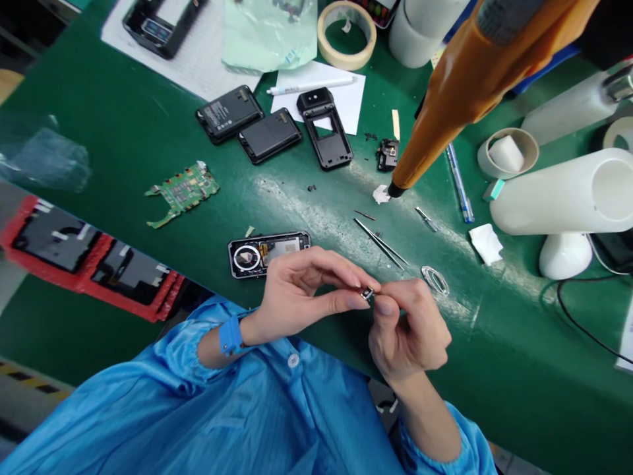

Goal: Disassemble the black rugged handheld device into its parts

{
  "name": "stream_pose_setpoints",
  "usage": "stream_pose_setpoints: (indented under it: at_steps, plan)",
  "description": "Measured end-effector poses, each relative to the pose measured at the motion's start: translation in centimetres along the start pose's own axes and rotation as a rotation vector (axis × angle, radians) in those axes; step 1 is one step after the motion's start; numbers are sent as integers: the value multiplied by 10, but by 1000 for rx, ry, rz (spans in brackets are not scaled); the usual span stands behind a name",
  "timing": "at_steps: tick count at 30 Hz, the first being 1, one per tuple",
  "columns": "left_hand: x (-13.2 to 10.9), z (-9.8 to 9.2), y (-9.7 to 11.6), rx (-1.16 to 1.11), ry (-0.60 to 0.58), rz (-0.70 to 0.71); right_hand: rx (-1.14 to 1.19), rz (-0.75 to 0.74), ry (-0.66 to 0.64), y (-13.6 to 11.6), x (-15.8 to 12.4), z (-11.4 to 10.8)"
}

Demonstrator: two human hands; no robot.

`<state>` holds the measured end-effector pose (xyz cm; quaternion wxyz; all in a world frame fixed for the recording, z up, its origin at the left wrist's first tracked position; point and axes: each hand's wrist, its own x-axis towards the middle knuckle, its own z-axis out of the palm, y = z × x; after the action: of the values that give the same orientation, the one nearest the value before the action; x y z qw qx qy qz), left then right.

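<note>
My left hand [311, 284], a blue strap at its wrist, pinches a small silver-and-dark component [366, 294] between thumb and fingertips. From the other side my right hand [413, 320] has its thumb and index finger closed at the right end of that part; the fingers hide some of it. Behind the left hand lies an opened device housing [246, 258] with a white ring, partly covered by that hand. Metal tweezers [380, 243] rest on the green table [316, 211] just beyond the fingertips, and a coil of thin wire [435, 281] lies beyond my right hand.
An orange-sleeved tool [445, 99] hangs from the upper right over the table. Farther off are a green circuit board [185, 191], two black battery packs [230, 113], a black frame [326, 128] and masking tape [346, 33]. White bottles [558, 198] stand right; a red tray [89, 264] is left.
</note>
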<state>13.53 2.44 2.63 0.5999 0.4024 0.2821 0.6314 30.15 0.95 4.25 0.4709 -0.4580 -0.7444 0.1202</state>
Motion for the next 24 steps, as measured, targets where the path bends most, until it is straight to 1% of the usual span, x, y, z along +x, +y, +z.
stream_pose_setpoints:
  at_steps: [3,5,9,12,18,24]
  plan:
    - [-1,2,-1,-56,11,-17,1,-5,1,1,-1,0]
    - [-1,2,-1,-61,7,-1,-5,-9,4,2,-1,0]
    - [-1,2,-2,14,9,49,-24,-8,0,2,0,-1]
    - [-2,2,-1,75,23,63,-31,-8,-4,2,0,-3]
    - [-3,4,0,108,58,66,-44,-10,-26,0,-1,-3]
    - [-1,3,1,123,28,96,-72,-11,-10,0,1,-3]
